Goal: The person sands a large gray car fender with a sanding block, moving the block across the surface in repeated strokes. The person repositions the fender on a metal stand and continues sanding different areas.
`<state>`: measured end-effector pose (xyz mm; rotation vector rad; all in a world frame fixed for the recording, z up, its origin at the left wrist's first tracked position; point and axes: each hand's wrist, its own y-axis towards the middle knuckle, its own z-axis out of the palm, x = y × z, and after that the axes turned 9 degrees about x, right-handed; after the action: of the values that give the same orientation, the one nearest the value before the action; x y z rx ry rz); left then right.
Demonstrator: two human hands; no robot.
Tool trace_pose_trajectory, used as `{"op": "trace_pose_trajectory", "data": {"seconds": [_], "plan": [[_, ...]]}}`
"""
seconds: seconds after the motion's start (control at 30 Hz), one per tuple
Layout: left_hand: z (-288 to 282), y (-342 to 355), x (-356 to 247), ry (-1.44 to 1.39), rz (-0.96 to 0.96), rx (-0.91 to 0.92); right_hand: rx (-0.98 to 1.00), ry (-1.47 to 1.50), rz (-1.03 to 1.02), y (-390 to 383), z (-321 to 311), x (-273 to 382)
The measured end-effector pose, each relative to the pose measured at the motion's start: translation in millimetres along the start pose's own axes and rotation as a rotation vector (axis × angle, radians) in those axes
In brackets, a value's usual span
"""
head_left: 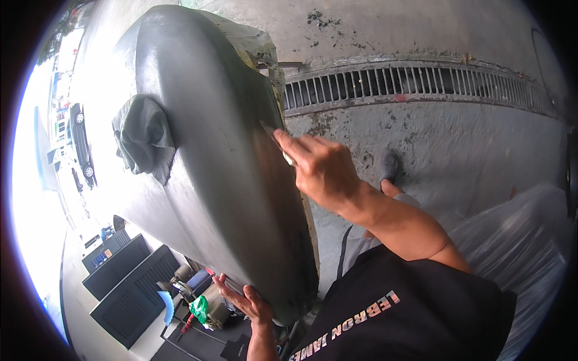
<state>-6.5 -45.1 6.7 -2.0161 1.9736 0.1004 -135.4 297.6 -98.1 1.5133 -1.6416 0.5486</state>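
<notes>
A large, curved, matte dark-grey panel (211, 144), apparently vehicle bodywork, fills the middle. My right hand (319, 165) is closed on a thin, flat piece (267, 127) whose grey tip meets the panel near its right edge. The forefinger lies along this piece, and a pale bit shows under the fingers; its exact kind is unclear. At the panel's lower end my left hand (250, 301) rests against the edge, fingers stretched and thumb apart. A small pinkish-red spot shows by its fingertips; whether the hand touches it is unclear. A crumpled grey-green cloth (143, 135) lies on the panel's left side.
Masking paper (253, 39) lines the panel's far right edge. A metal drain grate (385, 81) crosses the concrete floor (445, 135). At the lower left stand dark ribbed panels (135, 295) and a green plastic bag (199, 308) among clutter. Clear plastic sheeting (524, 240) hangs at right.
</notes>
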Motion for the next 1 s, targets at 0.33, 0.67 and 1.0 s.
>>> {"op": "trace_pose_trajectory", "data": {"seconds": [0.33,0.67,1.0], "plan": [[-5,-4,-3,0.036,0.029,0.002,-0.071,0.019,0.076,31,1,-13],[-3,-2,-4,0.043,0.010,0.010,-0.056,0.004,0.020,18,-1,-1],[-4,-4,0,0.039,0.012,-0.018,-0.255,0.088,0.178,18,-36,-49]]}}
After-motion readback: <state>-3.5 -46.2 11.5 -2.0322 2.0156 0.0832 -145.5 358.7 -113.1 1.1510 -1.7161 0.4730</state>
